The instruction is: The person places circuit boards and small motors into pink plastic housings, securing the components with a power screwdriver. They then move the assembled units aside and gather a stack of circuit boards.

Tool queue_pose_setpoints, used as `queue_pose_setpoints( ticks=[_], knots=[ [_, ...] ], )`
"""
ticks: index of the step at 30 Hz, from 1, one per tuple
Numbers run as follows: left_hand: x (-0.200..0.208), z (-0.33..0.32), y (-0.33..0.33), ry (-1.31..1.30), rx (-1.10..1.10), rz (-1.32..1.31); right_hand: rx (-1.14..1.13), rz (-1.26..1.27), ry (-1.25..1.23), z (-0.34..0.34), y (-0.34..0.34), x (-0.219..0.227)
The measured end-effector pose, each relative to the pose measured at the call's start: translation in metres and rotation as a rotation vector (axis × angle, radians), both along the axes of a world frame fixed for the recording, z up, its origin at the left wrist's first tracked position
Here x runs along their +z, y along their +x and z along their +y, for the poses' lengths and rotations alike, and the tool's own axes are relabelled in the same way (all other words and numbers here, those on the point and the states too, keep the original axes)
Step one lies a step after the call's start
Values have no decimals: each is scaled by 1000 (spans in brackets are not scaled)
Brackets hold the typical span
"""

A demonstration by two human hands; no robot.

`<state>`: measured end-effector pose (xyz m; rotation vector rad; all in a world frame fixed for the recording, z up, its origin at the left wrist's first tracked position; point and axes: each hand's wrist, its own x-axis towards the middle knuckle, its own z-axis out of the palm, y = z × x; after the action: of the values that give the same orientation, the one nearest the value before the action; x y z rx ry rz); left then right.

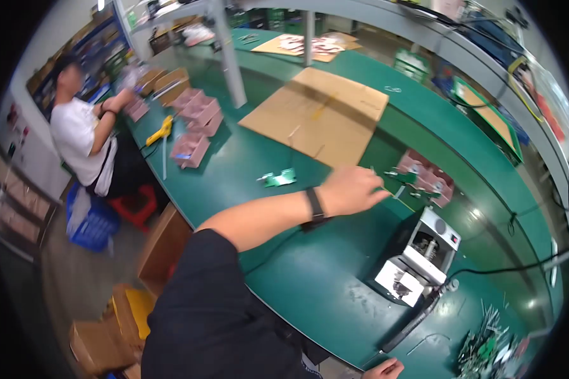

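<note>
My left hand (354, 191), with a dark band at its wrist, reaches across the green workbench, its fingers pinched together. A thin line shows by its fingertips; what they hold, if anything, I cannot make out. Just beyond it stands a pink divided bin (441, 188) with green circuit boards (403, 176) at its near side. At the lower edge my right hand (384, 369) is partly cut off, fingers closed, their contents unclear. Close above it lies a slim black rod-shaped tool (413, 323). A black and white boxy machine (431, 243) with an open metal mechanism stands between the hands.
Another green board (279, 178) lies on the bench (322, 252). Farther off are a cardboard sheet (322, 114), pink bins (199, 110) and a yellow glue gun (160, 131). Metal pieces (483, 338) pile at right; a black cable (512, 270) crosses there. A person (85, 132) works at left.
</note>
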<state>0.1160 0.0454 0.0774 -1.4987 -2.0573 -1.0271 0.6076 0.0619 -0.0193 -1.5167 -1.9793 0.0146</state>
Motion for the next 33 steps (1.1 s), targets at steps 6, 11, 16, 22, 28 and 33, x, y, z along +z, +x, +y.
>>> queue_pose_setpoints(
  ticks=[6,11,16,22,28,33],
  knots=[
    [-45,-243,-90,-40,771,-9,188,-28,200,-12,2,-3],
    [-110,-363,-145,-213,1168,-24,218,120,210,-15,11,-29],
    [-155,-380,-158,-303,925,-164,167,293,252,-4,29,-53],
    [-156,-349,-104,-106,519,26,86,307,258,7,29,-54],
    [-113,-313,2,-20,175,118,119,290,226,30,-13,-61],
    [-112,-240,100,-26,-71,22,133,229,214,19,9,-58]
  ],
)
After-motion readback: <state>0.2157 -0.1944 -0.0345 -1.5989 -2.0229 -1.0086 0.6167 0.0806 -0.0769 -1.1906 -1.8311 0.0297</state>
